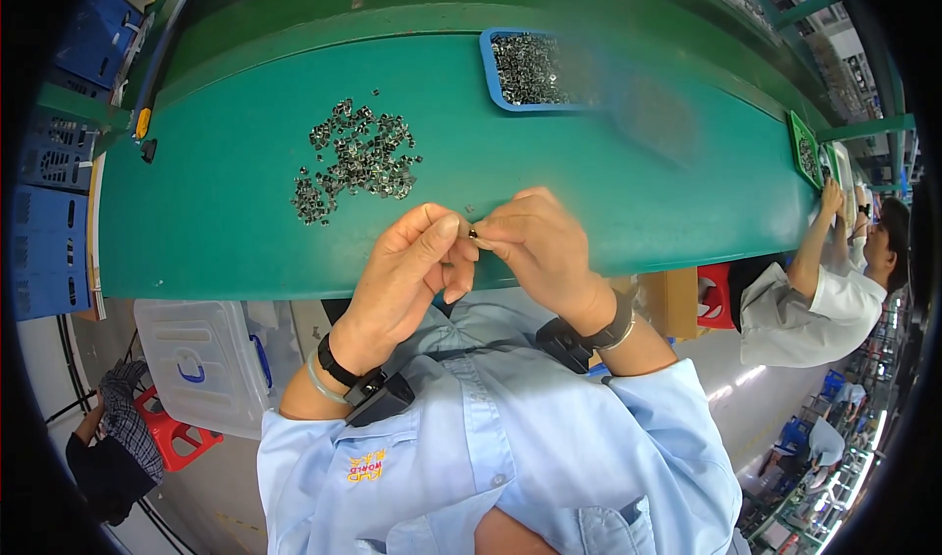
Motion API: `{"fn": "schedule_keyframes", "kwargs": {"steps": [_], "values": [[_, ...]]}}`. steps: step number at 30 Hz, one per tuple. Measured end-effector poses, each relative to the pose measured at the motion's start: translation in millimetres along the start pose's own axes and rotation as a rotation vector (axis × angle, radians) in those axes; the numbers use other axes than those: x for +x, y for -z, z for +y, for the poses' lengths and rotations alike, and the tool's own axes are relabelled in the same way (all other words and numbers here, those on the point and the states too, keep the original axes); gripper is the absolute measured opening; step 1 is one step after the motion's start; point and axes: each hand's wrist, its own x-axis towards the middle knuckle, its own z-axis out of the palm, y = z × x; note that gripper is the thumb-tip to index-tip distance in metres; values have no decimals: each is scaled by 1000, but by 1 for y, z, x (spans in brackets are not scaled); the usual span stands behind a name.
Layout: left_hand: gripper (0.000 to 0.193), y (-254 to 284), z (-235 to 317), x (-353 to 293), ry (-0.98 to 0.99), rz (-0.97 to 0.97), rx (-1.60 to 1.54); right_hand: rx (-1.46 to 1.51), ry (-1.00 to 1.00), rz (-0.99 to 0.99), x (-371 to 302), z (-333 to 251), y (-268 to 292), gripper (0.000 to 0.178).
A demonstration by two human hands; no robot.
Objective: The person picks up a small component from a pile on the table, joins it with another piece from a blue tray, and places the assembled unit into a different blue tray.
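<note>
Just above the near edge of the green table [226, 231], my left hand [417, 256] and my right hand [535, 241] meet fingertip to fingertip. Between them is a tiny dark metal part [473, 233], pinched by the right thumb and forefinger; the left fingertips touch its other side. Its exact kind is too small to make out. Beyond my left hand lies a loose heap of small black and silver metal parts [363, 153]. One small piece [470, 208] rests on the table just past my fingertips.
A blue tray [491, 74] full of similar small parts stands at the far side, its right portion blurred. A green tray [807, 153] is at the right, near another person [824, 290]. Beneath the left side sits a translucent lidded box [201, 359]; blue crates [49, 251] stack beyond.
</note>
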Motion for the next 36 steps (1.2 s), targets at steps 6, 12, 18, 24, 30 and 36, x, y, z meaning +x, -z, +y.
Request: {"fn": "schedule_keyframes", "kwargs": {"steps": [6,12,18,24,30,36], "values": [[18,-3,-3,1,-13,32,109,-46,-28,-55,-1,-2,4,13],[16,-7,-4,9,-43,36,80,-96,-85,-35,10,3,15,11],[15,14,3,8,-122,137,64,-266,-268,122,66,62,56,10],[15,33,10,2,-165,191,16,-468,-97,80,74,86,63,10],[15,40,8,2,-174,139,-23,-318,-130,-307,37,35,24,12],[16,36,7,-1,-145,137,52,-266,-166,-452,22,22,1,14]]}}
